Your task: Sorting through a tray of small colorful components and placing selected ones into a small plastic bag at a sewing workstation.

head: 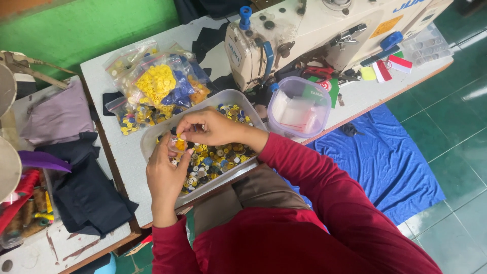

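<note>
Both hands are working right over the clear plastic tray [152, 139] full of mixed buttons [218, 155]. The left hand [165, 175] has its fingers curled up around a small clear bag [178, 144] with a few yellow buttons in it, and the right hand [210, 127] is pinched shut at that bag's top edge, thumb and fingertips together, though I can't tell if there's a button between them. Biggest risk as I see it: the bag is flimsy and held only by fingertips, so 1 slip would dump it back into the mix, and the tray sits at the near edge of the table [101, 76], so a nudge from a wrist could tip it toward the lap. Just beyond the tray on the far left there's a heap of bagged buttons [157, 83], mostly yellow, and to the tray's right a clear tub [299, 109] with little empty-looking bags in it. Behind the tray is a cream sewing machine [309, 35]. Left of the tray, a second scuffed table has dark folded fabric [86, 193]. Floor is green tile with a blue cloth [385, 157] spread right of the tray.
</note>
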